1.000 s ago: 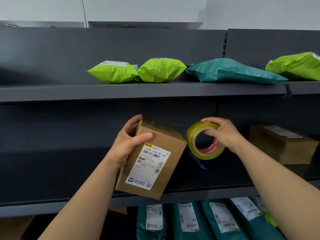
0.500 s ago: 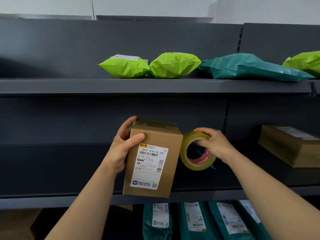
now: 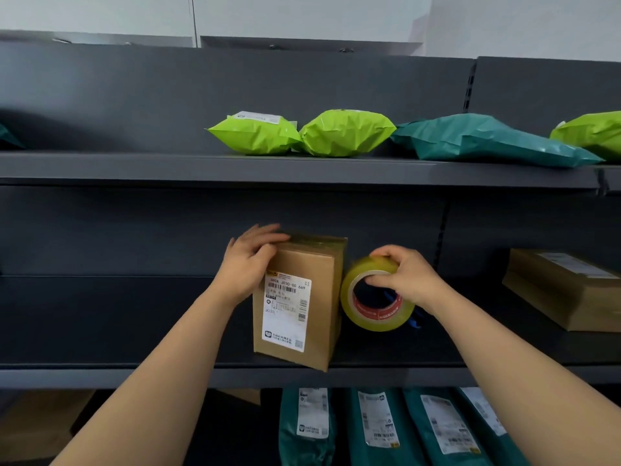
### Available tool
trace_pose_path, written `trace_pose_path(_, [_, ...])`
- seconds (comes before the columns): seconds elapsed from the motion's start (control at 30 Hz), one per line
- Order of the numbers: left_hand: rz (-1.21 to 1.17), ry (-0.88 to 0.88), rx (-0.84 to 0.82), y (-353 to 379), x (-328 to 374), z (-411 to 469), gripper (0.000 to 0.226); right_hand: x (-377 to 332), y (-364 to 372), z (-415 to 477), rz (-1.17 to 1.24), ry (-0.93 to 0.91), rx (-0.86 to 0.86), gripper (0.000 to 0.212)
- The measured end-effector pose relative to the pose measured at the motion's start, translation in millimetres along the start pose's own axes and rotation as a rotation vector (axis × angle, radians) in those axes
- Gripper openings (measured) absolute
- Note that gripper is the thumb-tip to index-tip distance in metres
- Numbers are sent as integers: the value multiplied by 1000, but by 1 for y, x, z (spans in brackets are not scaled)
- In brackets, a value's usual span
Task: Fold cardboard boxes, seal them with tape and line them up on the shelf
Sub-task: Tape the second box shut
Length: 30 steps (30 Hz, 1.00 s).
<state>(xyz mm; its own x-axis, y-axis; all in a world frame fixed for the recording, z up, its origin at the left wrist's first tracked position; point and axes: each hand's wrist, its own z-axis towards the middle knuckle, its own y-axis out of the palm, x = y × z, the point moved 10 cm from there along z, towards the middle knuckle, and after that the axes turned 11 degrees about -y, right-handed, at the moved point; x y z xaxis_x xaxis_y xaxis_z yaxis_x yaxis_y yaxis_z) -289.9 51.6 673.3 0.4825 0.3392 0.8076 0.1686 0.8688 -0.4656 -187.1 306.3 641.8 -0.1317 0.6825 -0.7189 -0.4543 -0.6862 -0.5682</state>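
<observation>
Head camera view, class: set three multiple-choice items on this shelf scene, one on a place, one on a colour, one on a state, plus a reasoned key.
1. Where is the yellowish clear tape roll relative to the brown cardboard box? A on top; B to its right; C under it.
2. What colour is the long plastic mailer bag beside the two lime-green bags on the grey upper shelf? A red; B white; C teal.
3. What is the right hand doing? A hanging empty; B gripping the roll; C pressing the box.
Key: 1 B, roll beside the box's right face; 2 C, its film is teal; 3 B, fingers curl through the roll's core.
</observation>
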Motion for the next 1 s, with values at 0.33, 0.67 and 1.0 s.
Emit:
trace_pose_path(0.33, [713,122,-139,59,32,10,72,-10,3,-16,-38,-79,-75,54])
trace_pose_path(0.67, [718,132,-110,55,26,12,81,-10,25,-43,-27,-145,-71,58])
trace_pose_path(1.0, [667,16,-52,58,14,8,62,-13,41,-47,-177,-160,-134,57])
